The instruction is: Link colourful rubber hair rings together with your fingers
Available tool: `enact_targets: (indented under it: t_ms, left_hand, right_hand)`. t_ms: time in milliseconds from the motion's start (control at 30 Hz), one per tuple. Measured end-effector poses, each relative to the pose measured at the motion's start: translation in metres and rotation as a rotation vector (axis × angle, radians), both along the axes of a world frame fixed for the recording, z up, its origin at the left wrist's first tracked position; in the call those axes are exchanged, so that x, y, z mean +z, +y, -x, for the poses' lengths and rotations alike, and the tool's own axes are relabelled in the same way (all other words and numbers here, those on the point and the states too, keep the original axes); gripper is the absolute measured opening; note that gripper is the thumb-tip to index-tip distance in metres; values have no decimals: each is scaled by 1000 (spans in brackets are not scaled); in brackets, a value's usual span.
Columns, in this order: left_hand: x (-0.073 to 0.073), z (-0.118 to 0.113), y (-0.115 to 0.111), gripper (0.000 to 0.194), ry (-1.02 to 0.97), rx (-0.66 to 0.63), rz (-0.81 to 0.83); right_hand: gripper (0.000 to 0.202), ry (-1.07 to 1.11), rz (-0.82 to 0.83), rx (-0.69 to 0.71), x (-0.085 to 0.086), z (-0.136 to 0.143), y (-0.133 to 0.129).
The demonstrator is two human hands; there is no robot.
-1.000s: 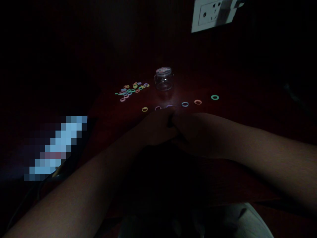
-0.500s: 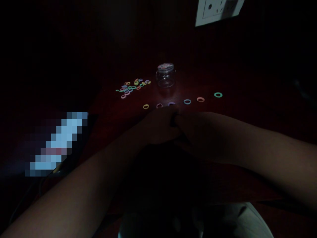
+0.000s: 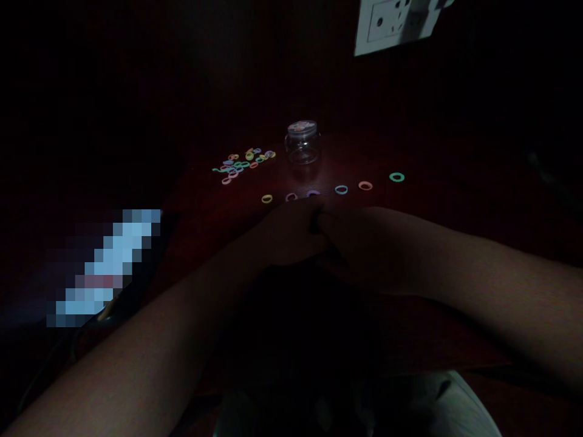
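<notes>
My left hand (image 3: 296,230) and my right hand (image 3: 355,240) meet over the near part of the dark red table, touching each other. Both are closed with fingers curled in, and deep shadow hides what they hold, if anything. Just beyond them runs a row of small hair ties: a yellow one (image 3: 267,199), a pink one (image 3: 291,197), a purple one (image 3: 313,193) partly covered by my left hand, a blue one (image 3: 341,190), an orange-pink one (image 3: 365,186) and a green one (image 3: 396,177).
Behind the row stands a clear lidded jar (image 3: 302,143). To its left lies a loose pile of coloured hair ties (image 3: 239,165). A bright pixelated screen (image 3: 104,267) is at the left, with a cable below. A wall socket (image 3: 394,27) hangs at the upper right.
The camera view has shifted slightly, so the far things and the socket sit a little lower and further left. My hands stay together in the same pose; the hair ties keep their places.
</notes>
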State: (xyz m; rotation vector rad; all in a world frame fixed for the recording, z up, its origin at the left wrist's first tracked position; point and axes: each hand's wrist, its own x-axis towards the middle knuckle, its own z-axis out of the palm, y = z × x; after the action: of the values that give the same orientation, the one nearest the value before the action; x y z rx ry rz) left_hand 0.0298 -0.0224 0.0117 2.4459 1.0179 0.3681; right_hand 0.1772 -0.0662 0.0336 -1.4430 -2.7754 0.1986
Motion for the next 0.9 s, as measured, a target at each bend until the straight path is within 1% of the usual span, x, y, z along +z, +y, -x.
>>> enact_targets:
  t_ms: [200, 367, 433, 533, 667, 900]
  left_hand:
    - [0, 1, 1, 17, 10, 14, 2]
    - [-2, 3, 0, 16, -32, 19, 0]
    - [-3, 4, 0, 18, -86, 38, -2]
    - [-2, 4, -1, 24, -142, 45, 3]
    - [-1, 4, 0, 16, -124, 35, 13]
    - [-3, 5, -1, 15, -160, 40, 77]
  right_hand:
    - [38, 40, -30, 25, -4, -3, 3]
    - [34, 84, -30, 31, -7, -5, 9]
    - [29, 110, -8, 36, -8, -4, 12]
    - [21, 177, 40, 92, -9, -3, 15]
    - [15, 243, 111, 127, -8, -3, 18]
    - [10, 296, 167, 149, -9, -4, 21]
